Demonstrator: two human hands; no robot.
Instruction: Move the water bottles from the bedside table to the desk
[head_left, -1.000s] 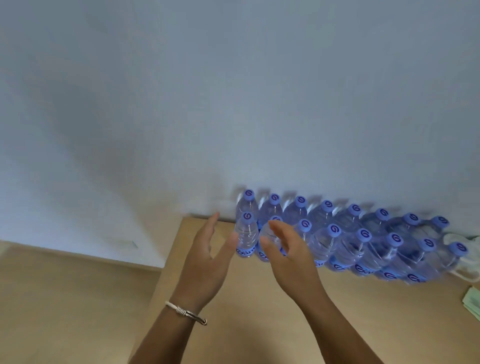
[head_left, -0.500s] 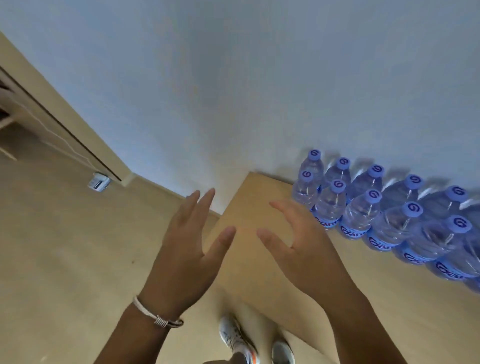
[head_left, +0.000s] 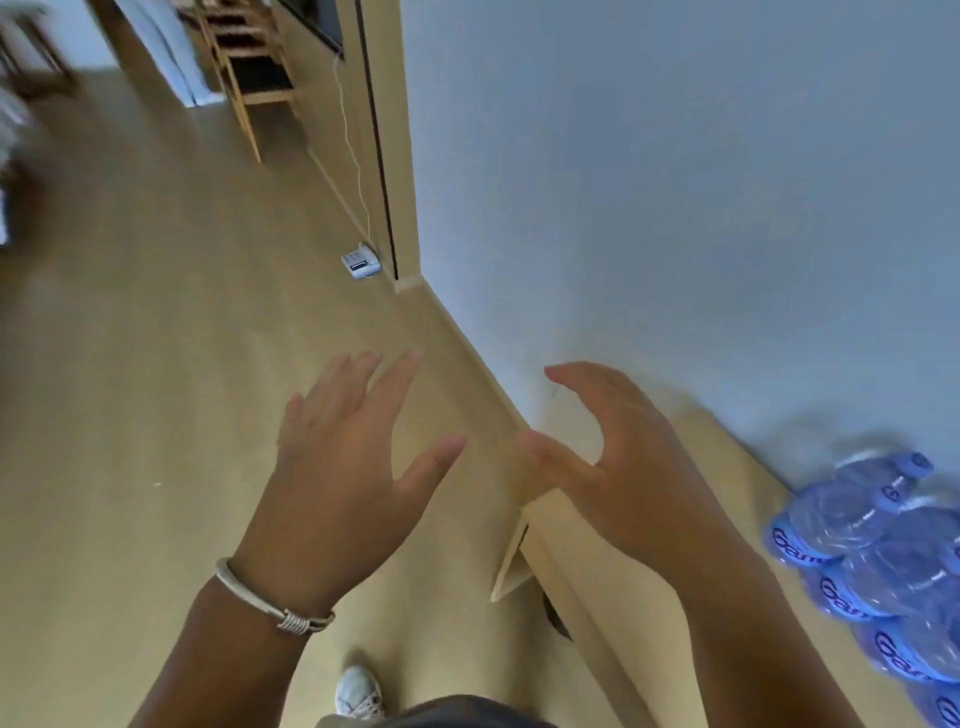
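Note:
Several clear water bottles (head_left: 878, 551) with blue caps and blue labels stand packed together on the light wooden desk (head_left: 613, 582) at the right edge, blurred by motion. My left hand (head_left: 343, 467) hovers over the floor with straight, spread fingers and holds nothing. My right hand (head_left: 618, 467) hangs above the desk's left corner, fingers loosely curved, also holding nothing. Both hands are well left of the bottles. A silver bracelet sits on my left wrist. The bedside table is not in sight.
A pale wall (head_left: 675, 208) runs behind the desk. Tan floor (head_left: 156, 364) stretches to the left. A small white device (head_left: 360, 261) with a cable lies on the floor by a door frame (head_left: 384, 135). A wooden shelf (head_left: 244, 67) stands farther back. My shoe (head_left: 358, 691) shows below.
The view has swung left, away from the bottles, which slid to the right edge. Both hands drew back from the bottle row and now hover off the desk's left corner, holding nothing.

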